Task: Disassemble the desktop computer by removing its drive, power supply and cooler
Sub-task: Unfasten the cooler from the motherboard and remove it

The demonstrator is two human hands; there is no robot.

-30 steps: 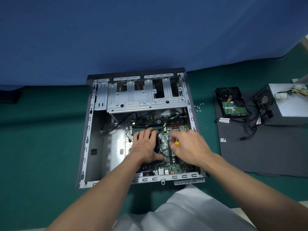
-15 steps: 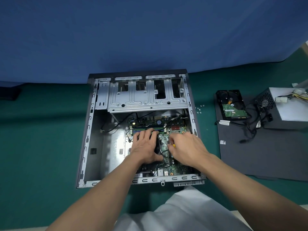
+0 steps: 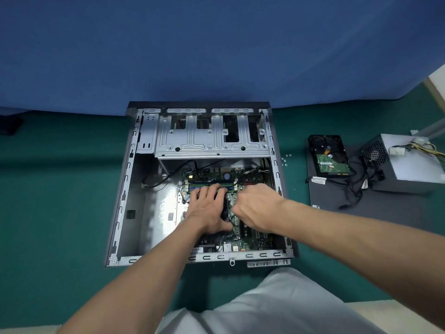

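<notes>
Your left hand point(image 3: 208, 210) lies spread on the black cooler point(image 3: 225, 209), your right hand point(image 3: 258, 208) just beside it is curled, its hold hidden, and the hard drive point(image 3: 328, 155) and power supply point(image 3: 409, 165) sit well to its right.

Right hand: the right hand point(image 3: 256, 208) has slid a little to the left. It is now closer to the left hand point(image 3: 207, 210) and just beside the black cooler point(image 3: 225, 207).
Right fingers: they are curled in tighter than before, like a fist.
Yellow tool: a small yellow bit showed under the fingers before. Now the hand hides it.
Right arm: the right forearm point(image 3: 349, 233) lies higher and flatter across the picture than it did.
</notes>
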